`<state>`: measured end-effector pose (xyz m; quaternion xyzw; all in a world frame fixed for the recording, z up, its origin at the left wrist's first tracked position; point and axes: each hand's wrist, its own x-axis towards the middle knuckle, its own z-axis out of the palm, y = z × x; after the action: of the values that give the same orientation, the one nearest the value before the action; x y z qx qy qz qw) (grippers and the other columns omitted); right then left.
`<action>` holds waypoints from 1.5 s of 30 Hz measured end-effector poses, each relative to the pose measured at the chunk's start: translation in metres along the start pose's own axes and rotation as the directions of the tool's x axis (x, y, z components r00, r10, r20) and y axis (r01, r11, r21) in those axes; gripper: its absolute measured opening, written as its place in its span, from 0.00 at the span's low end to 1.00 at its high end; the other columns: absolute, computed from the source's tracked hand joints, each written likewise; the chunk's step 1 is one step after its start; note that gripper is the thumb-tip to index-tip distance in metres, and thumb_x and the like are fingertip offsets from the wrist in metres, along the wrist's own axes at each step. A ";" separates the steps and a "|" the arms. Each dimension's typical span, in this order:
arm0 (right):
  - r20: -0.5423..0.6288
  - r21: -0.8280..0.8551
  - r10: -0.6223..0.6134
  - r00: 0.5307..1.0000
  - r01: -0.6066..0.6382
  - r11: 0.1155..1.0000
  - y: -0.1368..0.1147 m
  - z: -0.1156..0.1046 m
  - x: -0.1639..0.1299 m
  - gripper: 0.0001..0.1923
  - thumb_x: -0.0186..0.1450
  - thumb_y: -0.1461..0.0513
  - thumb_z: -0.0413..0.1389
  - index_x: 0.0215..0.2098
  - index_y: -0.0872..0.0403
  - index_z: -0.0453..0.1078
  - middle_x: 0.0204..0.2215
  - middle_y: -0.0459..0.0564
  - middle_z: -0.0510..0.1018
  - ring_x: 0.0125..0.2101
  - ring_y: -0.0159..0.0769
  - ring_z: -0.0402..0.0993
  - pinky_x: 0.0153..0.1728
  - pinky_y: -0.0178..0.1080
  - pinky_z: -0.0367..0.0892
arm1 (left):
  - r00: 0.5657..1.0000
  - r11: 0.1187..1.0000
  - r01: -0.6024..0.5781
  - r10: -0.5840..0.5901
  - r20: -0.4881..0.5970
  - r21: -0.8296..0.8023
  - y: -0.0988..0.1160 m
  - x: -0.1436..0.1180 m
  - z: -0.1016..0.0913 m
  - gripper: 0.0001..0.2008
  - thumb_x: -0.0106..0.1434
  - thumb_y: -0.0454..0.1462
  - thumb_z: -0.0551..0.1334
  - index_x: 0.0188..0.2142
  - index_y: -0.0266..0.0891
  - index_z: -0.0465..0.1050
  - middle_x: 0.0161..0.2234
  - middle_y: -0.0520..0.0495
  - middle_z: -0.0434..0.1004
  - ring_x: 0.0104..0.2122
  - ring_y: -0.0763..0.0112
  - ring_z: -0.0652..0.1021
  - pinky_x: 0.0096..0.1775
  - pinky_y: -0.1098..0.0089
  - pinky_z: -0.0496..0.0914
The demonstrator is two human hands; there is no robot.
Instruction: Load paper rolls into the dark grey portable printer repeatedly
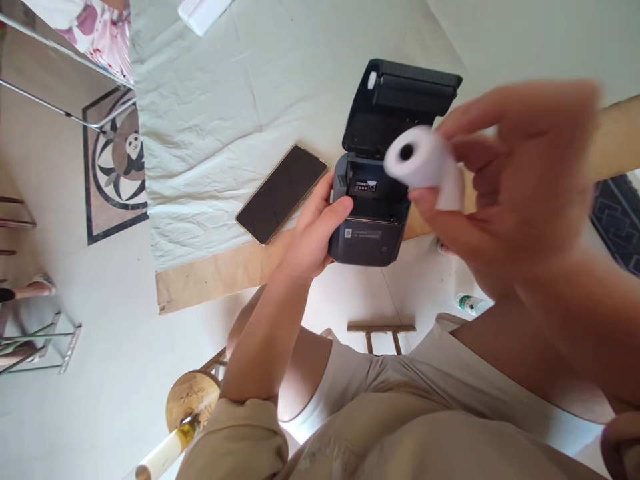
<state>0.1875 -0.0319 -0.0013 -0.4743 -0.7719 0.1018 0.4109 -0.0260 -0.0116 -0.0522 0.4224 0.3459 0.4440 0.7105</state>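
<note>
A small black printer (370, 233) sits at the table's near edge with its lid (400, 100) flipped up and its paper bay exposed. My left hand (315, 230) grips the printer's left side, thumb resting on its front top edge. My right hand (505, 180), blurred and close to the camera, holds a white paper roll (425, 163) just above and to the right of the open bay, with the roll's dark core facing me.
A dark smartphone (281, 193) lies face up left of the printer on the pale green cloth (210, 120). A white object (203, 13) sits at the far edge. A stool (193, 397) and a plastic bottle (470, 305) are on the floor below.
</note>
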 end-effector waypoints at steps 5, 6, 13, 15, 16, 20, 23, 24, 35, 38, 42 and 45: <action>-0.115 -0.123 -0.176 0.978 0.162 0.979 0.006 0.032 0.001 0.11 0.62 0.68 0.58 0.40 0.49 0.64 0.39 0.42 0.82 0.38 0.32 0.80 0.34 0.36 0.73 | 0.999 0.999 0.020 -0.019 -0.038 0.047 0.001 -0.003 0.002 0.26 0.64 0.50 0.68 0.58 0.46 0.70 0.53 0.48 0.81 0.51 0.54 0.84 0.35 0.68 0.78; -0.135 -0.128 -0.184 0.974 0.167 0.978 0.006 0.034 0.001 0.12 0.61 0.69 0.57 0.39 0.49 0.63 0.40 0.41 0.82 0.38 0.31 0.81 0.34 0.36 0.73 | 0.999 0.998 0.026 -0.024 -0.041 0.056 0.001 -0.003 0.002 0.26 0.64 0.51 0.68 0.58 0.47 0.70 0.54 0.48 0.81 0.50 0.55 0.84 0.34 0.69 0.77; -0.055 -0.119 -0.160 0.986 0.153 0.981 0.005 0.031 0.005 0.12 0.62 0.70 0.56 0.39 0.48 0.65 0.41 0.39 0.82 0.36 0.31 0.81 0.33 0.37 0.71 | 1.000 0.998 0.026 -0.025 -0.019 0.049 0.004 -0.004 0.002 0.26 0.65 0.50 0.67 0.59 0.47 0.69 0.59 0.48 0.77 0.58 0.53 0.80 0.44 0.65 0.80; -0.070 -0.078 -0.169 0.983 0.164 0.983 0.008 0.031 0.005 0.11 0.61 0.69 0.59 0.38 0.49 0.66 0.43 0.40 0.82 0.35 0.31 0.80 0.32 0.38 0.72 | 1.000 0.998 0.002 -0.001 -0.011 0.056 0.003 -0.003 0.003 0.27 0.64 0.51 0.68 0.58 0.47 0.70 0.59 0.48 0.77 0.61 0.52 0.77 0.49 0.64 0.79; -0.091 -0.078 -0.185 0.978 0.179 0.981 0.009 0.032 0.004 0.11 0.61 0.68 0.60 0.38 0.49 0.67 0.43 0.41 0.81 0.35 0.32 0.79 0.33 0.39 0.72 | 1.000 0.998 -0.003 0.004 -0.009 0.059 0.003 -0.003 0.003 0.27 0.64 0.52 0.68 0.58 0.47 0.70 0.59 0.48 0.77 0.62 0.52 0.76 0.51 0.63 0.79; -0.170 -0.177 -0.283 0.944 0.254 0.951 0.011 0.033 0.001 0.11 0.59 0.68 0.61 0.36 0.47 0.69 0.34 0.44 0.76 0.32 0.35 0.74 0.32 0.41 0.69 | 1.000 0.999 -0.024 0.024 -0.003 0.032 0.000 -0.002 0.001 0.25 0.65 0.53 0.67 0.56 0.48 0.72 0.56 0.49 0.79 0.61 0.54 0.77 0.50 0.63 0.79; -0.141 -0.165 -0.266 0.954 0.242 0.956 0.011 0.033 0.000 0.12 0.59 0.70 0.60 0.36 0.48 0.69 0.34 0.44 0.76 0.31 0.33 0.74 0.29 0.39 0.67 | 0.999 0.999 -0.043 0.043 0.022 -0.001 -0.002 -0.003 -0.001 0.22 0.66 0.51 0.66 0.56 0.47 0.73 0.57 0.49 0.78 0.57 0.57 0.80 0.48 0.65 0.79; -0.127 -0.158 -0.260 0.957 0.239 0.958 0.012 0.033 0.000 0.12 0.59 0.70 0.60 0.36 0.48 0.68 0.34 0.44 0.76 0.31 0.32 0.74 0.29 0.39 0.67 | 0.999 0.999 -0.040 0.040 0.029 -0.005 -0.002 -0.003 -0.001 0.22 0.67 0.50 0.65 0.56 0.47 0.73 0.57 0.49 0.78 0.56 0.58 0.81 0.47 0.65 0.79; 0.063 -0.221 -0.214 0.975 0.222 0.950 0.015 0.026 0.003 0.14 0.55 0.64 0.63 0.35 0.50 0.62 0.36 0.41 0.83 0.42 0.45 0.82 0.33 0.45 0.67 | 1.000 0.992 -0.020 0.017 0.020 0.122 0.001 -0.002 0.000 0.29 0.62 0.51 0.70 0.60 0.48 0.70 0.53 0.48 0.79 0.54 0.55 0.81 0.47 0.63 0.79; 0.037 -0.220 -0.137 0.990 0.142 0.965 0.006 0.023 0.004 0.15 0.54 0.64 0.62 0.34 0.50 0.60 0.33 0.40 0.81 0.34 0.41 0.79 0.33 0.44 0.65 | 1.000 0.993 -0.019 0.018 0.005 0.118 0.001 -0.003 0.001 0.28 0.62 0.53 0.69 0.59 0.49 0.71 0.54 0.49 0.79 0.56 0.52 0.79 0.48 0.62 0.78; -0.075 -0.126 -0.067 0.995 0.057 0.990 -0.003 0.021 0.006 0.14 0.57 0.67 0.60 0.33 0.50 0.58 0.39 0.40 0.82 0.35 0.35 0.79 0.33 0.41 0.67 | 1.000 0.995 -0.011 0.010 0.005 0.095 0.001 -0.003 0.002 0.28 0.61 0.53 0.70 0.57 0.49 0.72 0.54 0.49 0.79 0.60 0.49 0.78 0.49 0.61 0.79; -0.115 -0.069 -0.079 0.990 0.071 0.995 -0.001 0.023 0.006 0.14 0.57 0.70 0.58 0.33 0.50 0.58 0.41 0.38 0.83 0.38 0.36 0.81 0.33 0.40 0.67 | 1.000 0.997 -0.020 0.019 0.019 0.081 0.002 -0.003 0.001 0.26 0.62 0.52 0.70 0.56 0.49 0.73 0.55 0.50 0.79 0.61 0.50 0.77 0.49 0.61 0.79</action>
<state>0.1690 -0.0219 -0.0119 -0.4633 -0.7664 0.0330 0.4437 -0.0263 -0.0144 -0.0497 0.4583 0.3530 0.4328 0.6914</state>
